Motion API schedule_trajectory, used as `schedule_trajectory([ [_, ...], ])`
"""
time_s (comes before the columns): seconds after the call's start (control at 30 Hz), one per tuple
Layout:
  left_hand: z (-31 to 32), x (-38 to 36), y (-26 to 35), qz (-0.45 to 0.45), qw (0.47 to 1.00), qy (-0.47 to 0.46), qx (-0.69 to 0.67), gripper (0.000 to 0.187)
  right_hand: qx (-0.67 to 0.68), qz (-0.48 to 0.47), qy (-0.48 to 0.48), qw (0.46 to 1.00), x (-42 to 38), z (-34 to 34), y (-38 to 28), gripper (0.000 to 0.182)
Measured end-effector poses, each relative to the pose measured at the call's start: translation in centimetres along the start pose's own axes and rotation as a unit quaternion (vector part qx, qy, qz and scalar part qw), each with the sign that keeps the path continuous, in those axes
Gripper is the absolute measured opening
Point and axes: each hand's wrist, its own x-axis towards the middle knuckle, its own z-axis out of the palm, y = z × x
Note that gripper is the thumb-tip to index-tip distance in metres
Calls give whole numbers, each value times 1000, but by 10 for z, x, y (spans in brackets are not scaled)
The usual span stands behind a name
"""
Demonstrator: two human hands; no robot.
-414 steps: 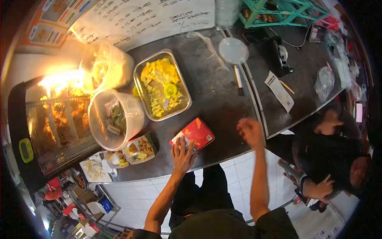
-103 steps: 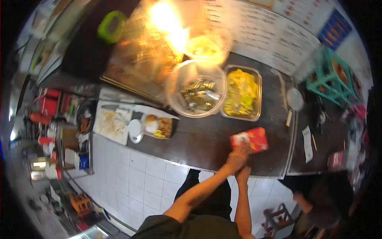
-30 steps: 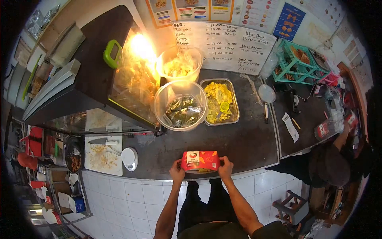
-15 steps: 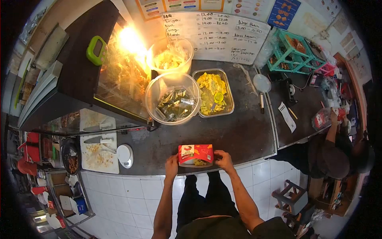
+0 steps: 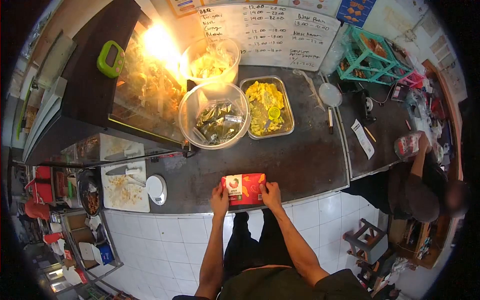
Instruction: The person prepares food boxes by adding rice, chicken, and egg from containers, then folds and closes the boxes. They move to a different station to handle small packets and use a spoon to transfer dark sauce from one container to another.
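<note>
A flat red cardboard food box (image 5: 245, 189), rectangular with printed artwork and a white label patch at its left end, lies at the near edge of the dark, mottled stone-look table (image 5: 305, 160). The left hand (image 5: 219, 198) presses the box's left end and the right hand (image 5: 270, 194) its right end, each grip closed lightly on the cardboard with fingers on top; the lid looks shut, though the small view leaves that uncertain.

Farther back stand two round clear plastic tubs: the nearer tub (image 5: 215, 122) holds dark, shiny foil-like packets, and the farther tub (image 5: 210, 61) holds pale, crinkled pieces under glare. Right of them sits one rectangular steel tray (image 5: 266, 106) of yellow, lumpy food with a small green cup in it. To the left is a glass-fronted warmer (image 5: 145, 95), brightly lit, with one green timer (image 5: 111, 58) on its dark top. On a lower ledge at the left lie a white cutting board (image 5: 125, 187) with a knife and one small round white scale (image 5: 157, 188).

At the far wall leans a whiteboard (image 5: 270, 32) with handwritten rows. On the right half of the table lie one black marker (image 5: 330, 120), a paper slip (image 5: 362, 138) and a teal plastic rack (image 5: 372, 55). A second person in dark sleeves (image 5: 415, 185) sits at the right edge.
</note>
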Motion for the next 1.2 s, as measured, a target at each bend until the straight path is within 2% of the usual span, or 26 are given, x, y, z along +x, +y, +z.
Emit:
schedule_trajectory([
  [0.1,9,-15,12,2,998,33,-55,39,-34,7,29,999,5,10,1,35],
  [0.13,8,-11,3,23,999,27,-4,36,-34,19,21,999,5,8,-3,34],
  [0.23,7,1,-6,-94,993,-16,65,40,-23,8,33,999,4,-2,-25,33],
  [0.3,18,-1,-12,-24,995,37,89,34,-19,-8,65,998,0,5,-22,32],
  [0.33,22,0,-15,15,993,65,100,32,-17,-1,37,999,-1,4,-20,31],
  [0.4,21,3,-19,19,995,62,81,33,-13,10,-14,1000,2,-1,-17,34],
  [0.5,14,5,-3,61,990,55,119,38,-96,-18,30,995,7,-19,-49,47],
  [0.53,10,9,8,81,985,51,143,41,-119,-73,35,990,11,-26,-66,51],
  [0.6,10,18,32,162,964,4,213,48,-163,-182,42,969,20,-34,-92,59],
  [0.63,11,20,34,203,948,-20,246,52,-178,-197,13,964,24,-28,-85,60],
  [0.73,13,21,19,174,943,-117,257,59,-197,-217,-57,954,29,-11,-64,62],
  [0.83,2,24,23,195,884,-162,392,66,-203,-231,-107,946,33,-21,-59,73],
  [0.93,-36,36,45,302,837,-288,354,85,-182,-298,-227,909,36,-66,-75,89],
  [1.03,-50,48,55,319,780,-385,376,108,-207,-331,-274,879,36,-73,-73,100],
  [1.07,-50,52,56,337,771,-377,387,116,-196,-336,-277,879,39,-73,-72,98],
  [1.2,-43,57,49,333,813,-373,298,106,-166,-366,-265,876,49,-68,-62,91],
])
